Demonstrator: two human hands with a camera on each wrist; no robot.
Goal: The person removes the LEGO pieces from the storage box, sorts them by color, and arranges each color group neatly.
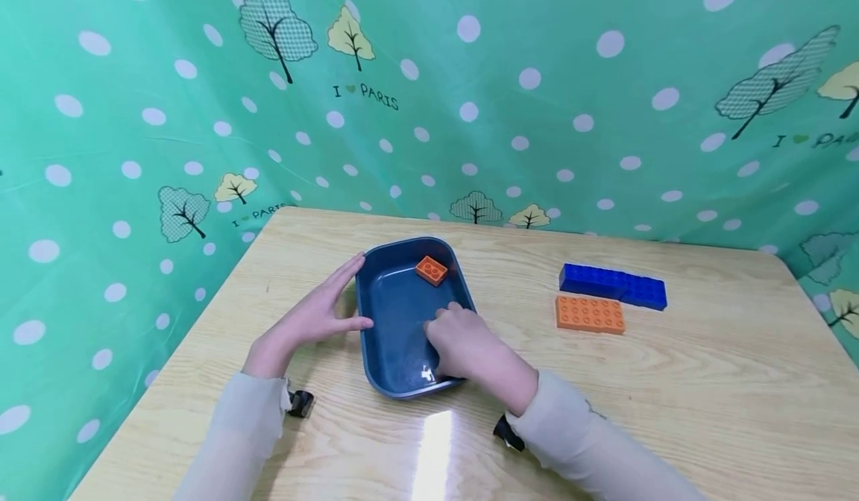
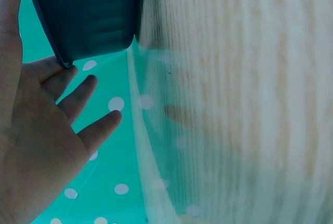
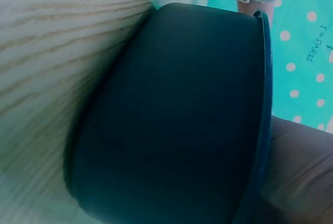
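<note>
A deep dark blue tub (image 1: 396, 307) with rounded corners stands on the table. Inside, toward its far right corner, lies a small orange toy building brick (image 1: 432, 270). My left hand (image 1: 315, 316) is at the tub's left side, fingers spread and fairly straight, with fingertips and thumb at the rim; the left wrist view shows this hand (image 2: 47, 125) beside the tub's outer wall (image 2: 88, 15). Over the right rim, my right hand (image 1: 466, 341) reaches into the tub with bent fingers. Its fingertips are hidden, so I cannot tell whether they hold anything.
Right of the tub lie a long orange brick (image 1: 589, 314) and, just behind it, blue bricks (image 1: 611, 285) in a row. The wooden table (image 1: 725, 382) ends at the back against a green dotted cloth (image 1: 470, 76). Black wrist mounts (image 1: 300, 402) sit at both cuffs.
</note>
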